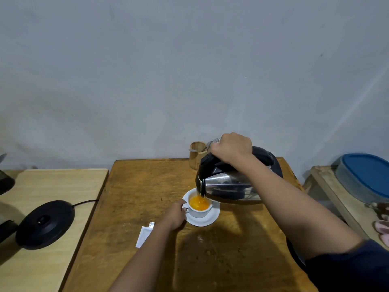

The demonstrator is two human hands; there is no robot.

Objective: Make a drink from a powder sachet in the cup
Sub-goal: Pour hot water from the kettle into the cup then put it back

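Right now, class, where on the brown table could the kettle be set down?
Bare wood lies left of the white cup and torn white sachet, and along the near edge. It is crowded around the saucer and wooden holder.

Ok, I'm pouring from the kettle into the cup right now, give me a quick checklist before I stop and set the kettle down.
1. Spout over the cup: ok, the kettle is tipped at its rim.
2. Cup steadied: ok, left hand at its handle, on the saucer.
3. Fill level: ok, orange liquid sits below the rim.
4. Grip: ok, right hand closed on the kettle handle.
5. Kettle base free: ok, bare on the left table.
6. Powder dissolved: cannot tell.
7. Sachet empty: cannot tell.
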